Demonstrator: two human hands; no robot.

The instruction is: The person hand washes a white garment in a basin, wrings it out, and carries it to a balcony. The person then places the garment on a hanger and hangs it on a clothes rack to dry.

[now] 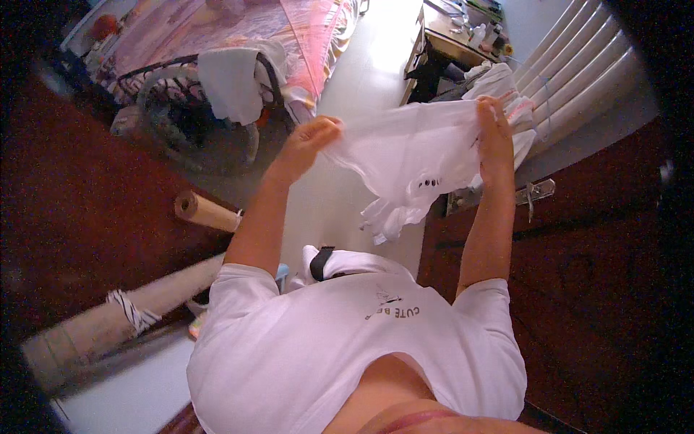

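A thin white garment (412, 146) with dark printing near its lower part hangs stretched between my two hands, out in front of my chest. My left hand (317, 135) grips its upper left corner, fingers closed on the cloth. At the upper right corner, my right hand (493, 122) holds the fabric bunched in its fingers. The garment's lower end dangles crumpled above the pale floor. Just behind my right hand, a heap of white cloth (496, 81) lies against the pale ribbed radiator.
At the upper left stands a bed with a pink patterned cover (217, 32), a white cloth (230, 81) over its dark rail. A cluttered desk (455, 40) is at the upper right, beside the radiator (574, 65). Rolled mats (124, 309) lie at left; a door handle (537, 192) is at right.
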